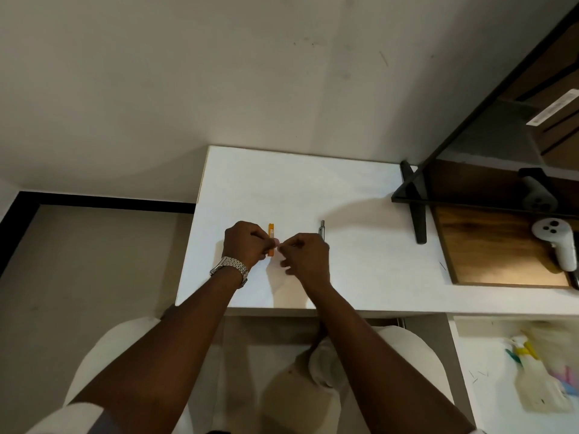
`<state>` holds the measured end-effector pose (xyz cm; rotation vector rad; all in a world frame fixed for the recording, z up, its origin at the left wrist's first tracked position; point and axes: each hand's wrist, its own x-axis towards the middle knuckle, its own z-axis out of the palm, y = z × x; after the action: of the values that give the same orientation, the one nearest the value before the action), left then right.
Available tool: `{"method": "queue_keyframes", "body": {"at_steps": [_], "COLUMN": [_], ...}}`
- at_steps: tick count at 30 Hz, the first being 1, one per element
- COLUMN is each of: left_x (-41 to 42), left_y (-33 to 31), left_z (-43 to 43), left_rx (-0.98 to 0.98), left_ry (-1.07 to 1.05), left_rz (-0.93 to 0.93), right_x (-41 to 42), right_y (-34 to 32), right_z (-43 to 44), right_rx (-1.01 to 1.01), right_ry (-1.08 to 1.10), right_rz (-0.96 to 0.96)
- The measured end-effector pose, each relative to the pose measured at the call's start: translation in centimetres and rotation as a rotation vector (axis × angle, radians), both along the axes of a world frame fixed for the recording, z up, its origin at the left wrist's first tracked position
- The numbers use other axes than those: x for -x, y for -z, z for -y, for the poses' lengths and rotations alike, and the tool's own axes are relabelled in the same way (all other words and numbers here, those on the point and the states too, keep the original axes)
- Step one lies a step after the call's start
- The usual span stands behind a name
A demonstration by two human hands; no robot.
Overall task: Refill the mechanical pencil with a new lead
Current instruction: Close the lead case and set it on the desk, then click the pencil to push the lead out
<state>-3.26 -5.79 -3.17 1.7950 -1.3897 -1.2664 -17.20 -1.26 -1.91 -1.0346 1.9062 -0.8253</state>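
A: Now, where does the pencil [322,228] lie?

B: On the white counter [360,245], just past the right hand [308,261]. Only its far end shows above the knuckles; long axis runs from near edge toward far edge, almost straight away from the person.

A: And the lead case [271,238]?

B: Orange, flat on the counter between the two hands, same near-to-far axis, partly hidden by the left hand [246,245].

A: Hand states?

B: Both curled narrow, fingertips pinched and nearly meeting over the case. Probably a lead between them, but too thin to see. Cannot confirm.

A: Nearer hand for the pencil?

B: Right, clearly. My judgement: left keeps the lead, right shifts toward the right edge and picks the pencil along its length.
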Motion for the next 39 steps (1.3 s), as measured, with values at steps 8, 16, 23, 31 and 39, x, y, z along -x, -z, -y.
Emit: {"method": "queue_keyframes", "body": {"at_steps": [8,16,23,31,39], "left_x": [0.1,1.8,3.4,3.0,2.9], "left_y": [-0.4,-1.1,-3.5,-9.8,-15.6], "left_z": [-0.6,-2.8,-4.5,-4.8,-3.7], "left_rx": [0.082,0.161,0.034,0.042,0.125], "left_ry": [-0.041,0.024,0.14,0.297,0.224], "left_rz": [0.069,0.058,-0.175,-0.51,-0.606], "right_x": [7.0,6.9,7.5,8.3,8.4], "right_y": [-2.0,-0.6,-3.4,-12.4,-18.3], "right_z": [1.4,2.0,0.9,-1.2,0.2], "right_rx": [-0.175,-0.197,-0.047,0.257,0.385], "right_ry": [-0.254,-0.209,0.019,-0.286,-0.388], "right_rz": [-0.667,-0.556,0.138,0.3,0.287]}}
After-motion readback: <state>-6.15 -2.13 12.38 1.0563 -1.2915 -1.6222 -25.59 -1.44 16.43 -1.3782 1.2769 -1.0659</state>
